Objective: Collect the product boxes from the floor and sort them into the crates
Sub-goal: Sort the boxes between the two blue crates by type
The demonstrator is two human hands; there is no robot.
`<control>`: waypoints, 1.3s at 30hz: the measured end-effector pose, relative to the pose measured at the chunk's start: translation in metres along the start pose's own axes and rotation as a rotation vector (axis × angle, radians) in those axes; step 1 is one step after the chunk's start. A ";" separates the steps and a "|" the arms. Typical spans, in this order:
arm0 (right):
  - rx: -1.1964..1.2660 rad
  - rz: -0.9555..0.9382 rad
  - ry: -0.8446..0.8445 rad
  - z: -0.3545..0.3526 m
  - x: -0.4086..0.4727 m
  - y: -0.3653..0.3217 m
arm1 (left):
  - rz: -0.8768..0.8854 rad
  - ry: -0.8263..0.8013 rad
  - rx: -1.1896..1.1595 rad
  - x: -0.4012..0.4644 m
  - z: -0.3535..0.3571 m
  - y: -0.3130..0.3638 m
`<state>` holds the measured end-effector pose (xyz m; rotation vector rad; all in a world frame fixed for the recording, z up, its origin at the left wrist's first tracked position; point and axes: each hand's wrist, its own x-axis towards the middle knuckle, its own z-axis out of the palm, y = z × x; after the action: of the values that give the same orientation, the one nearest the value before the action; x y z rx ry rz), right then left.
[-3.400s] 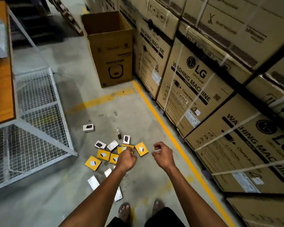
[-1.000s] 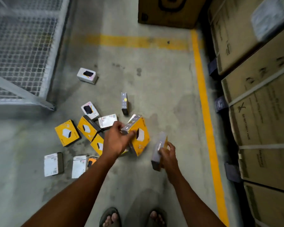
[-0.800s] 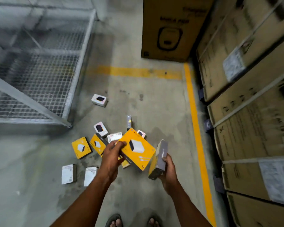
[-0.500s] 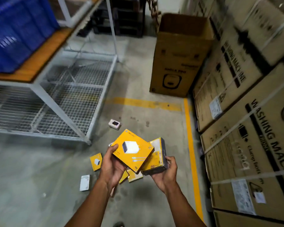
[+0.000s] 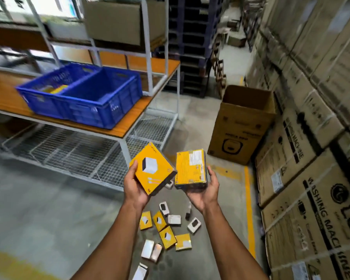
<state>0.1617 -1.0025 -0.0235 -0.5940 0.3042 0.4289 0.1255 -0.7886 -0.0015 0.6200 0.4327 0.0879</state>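
My left hand [image 5: 134, 186] grips a yellow product box [image 5: 152, 168] that shows a white cube picture. My right hand [image 5: 203, 194] holds a second yellow box [image 5: 191, 168] from below, its printed back facing me. Both boxes are raised at chest height, side by side. Below them several yellow and white boxes [image 5: 166, 229] lie scattered on the concrete floor. Two blue crates stand side by side on the wooden shelf at the left: the nearer one [image 5: 107, 98] and a farther one [image 5: 55, 85] with something yellow inside.
A white metal rack [image 5: 127, 130] with a wire-mesh bottom shelf carries the crates. An open tall cardboard box [image 5: 240, 126] stands ahead on the right. Stacked washing-machine cartons [image 5: 311, 158] wall the right side behind a yellow floor line [image 5: 249, 209].
I picked up a yellow box in each hand from the floor pile and lifted them. My view has risen from the floor toward the shelf with the blue crates.
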 end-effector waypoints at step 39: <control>-0.165 0.338 -0.496 0.474 0.192 0.461 | 0.559 0.163 -0.277 0.006 -0.328 0.520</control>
<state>0.1841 -0.3196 0.0569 -0.5772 -0.1113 0.9140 0.0182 -0.1861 0.0589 0.4468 0.3847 0.7236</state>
